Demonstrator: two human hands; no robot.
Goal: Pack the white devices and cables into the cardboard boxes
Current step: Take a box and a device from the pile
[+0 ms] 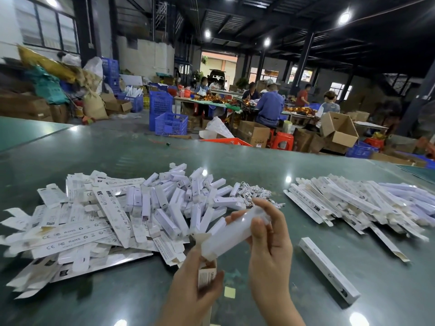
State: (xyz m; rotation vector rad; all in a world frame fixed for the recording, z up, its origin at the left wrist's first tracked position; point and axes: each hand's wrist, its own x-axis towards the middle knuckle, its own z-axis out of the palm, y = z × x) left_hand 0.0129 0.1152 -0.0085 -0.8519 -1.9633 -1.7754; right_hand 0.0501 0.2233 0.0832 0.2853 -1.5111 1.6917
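fingers (256, 225) curled round white device (226, 236)

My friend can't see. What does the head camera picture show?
Two hands hold a long white device over a green table: the left hand grips its lower end, the right hand its upper end. Piles of flat boxes and packed boxes lie nearby.

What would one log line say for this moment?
left hand: holds box | right hand: holds white device at box mouth | packed box: on table
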